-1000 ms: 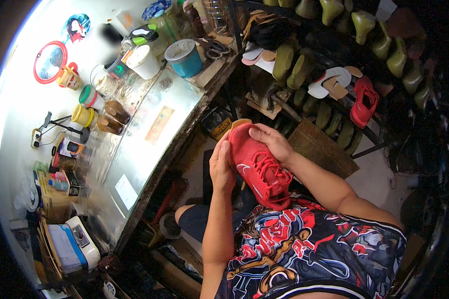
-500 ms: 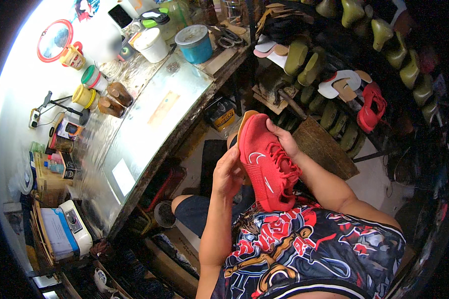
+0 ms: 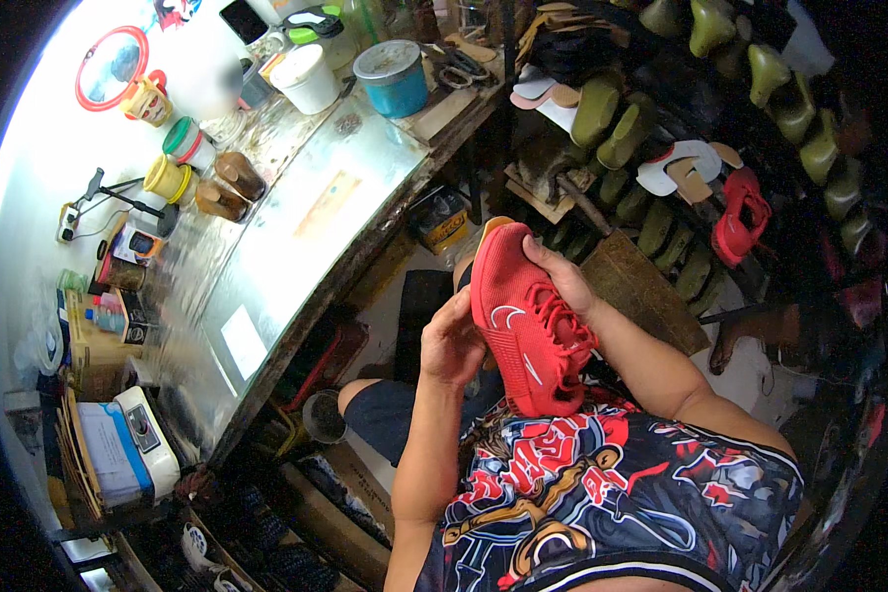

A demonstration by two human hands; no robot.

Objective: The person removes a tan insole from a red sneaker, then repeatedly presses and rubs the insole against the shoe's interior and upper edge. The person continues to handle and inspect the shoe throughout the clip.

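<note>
A red lace-up sneaker (image 3: 523, 316) with white side markings is held up in front of my chest, its toe pointing away. My right hand (image 3: 562, 284) grips it near the toe, thumb on the upper and fingers hidden underneath. My left hand (image 3: 450, 340) presses against the sole side, its fingertips out of sight behind the shoe. Past the toe sticks out the edge of a tan sole piece (image 3: 495, 225), lying against the shoe's underside; most of it is hidden.
To the left runs a workbench (image 3: 311, 187) bearing a blue tub (image 3: 392, 81), a white tub (image 3: 304, 81), scissors (image 3: 462, 71) and brown jars (image 3: 229, 187). Another red sneaker (image 3: 742, 219) sits on the right near green shoe lasts (image 3: 627, 128). A bare foot (image 3: 725, 350) shows at right.
The tan sole piece shows less along the shoe's left edge. My left fingers have slipped farther behind the shoe. The view has shifted slightly, and a bare foot has appeared at right.
</note>
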